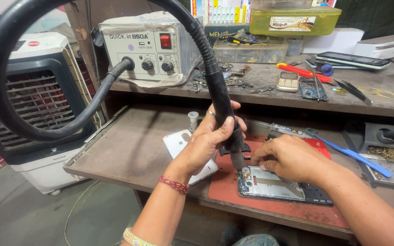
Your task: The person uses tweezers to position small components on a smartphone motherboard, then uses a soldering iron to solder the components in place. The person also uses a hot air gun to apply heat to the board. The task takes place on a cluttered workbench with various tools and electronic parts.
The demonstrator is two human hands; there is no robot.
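My left hand (pixel 210 136) grips the upright hot air wand (pixel 224 114), nozzle just above the opened phone (pixel 274 184) lying crosswise below my right hand (pixel 288 157), whose fingers pinch a thin tool.

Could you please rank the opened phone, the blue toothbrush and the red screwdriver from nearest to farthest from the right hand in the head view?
From the right hand:
1. Opened phone, just beneath it.
2. Blue toothbrush, to its right.
3. Red screwdriver, on the upper shelf.

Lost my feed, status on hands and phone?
Left hand grips hot-air wand, nozzle down. Right hand at opened phone. White back cover beside.
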